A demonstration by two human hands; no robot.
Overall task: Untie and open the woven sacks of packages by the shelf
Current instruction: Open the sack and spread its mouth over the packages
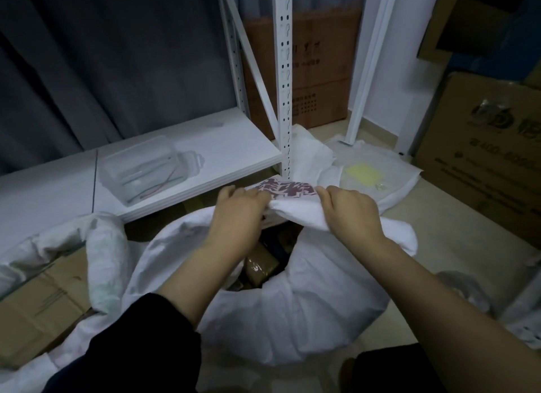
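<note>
A white woven sack (292, 319) stands on the floor in front of me, its mouth open, with brown taped packages (260, 268) showing inside. My left hand (238, 214) and my right hand (348, 211) both grip the far rim of the sack, where purple printed lettering (285, 188) is turned up. The rim cloth is bunched between the two hands. A second white sack (96, 246) lies opened at the left around a cardboard box (38, 310).
The white metal shelf (205, 147) stands just behind the sack, with a clear plastic tub (143, 173) on its low board. A flat white bag with a yellow label (364, 171) lies beyond it. Big cardboard boxes (480, 158) stand at the right.
</note>
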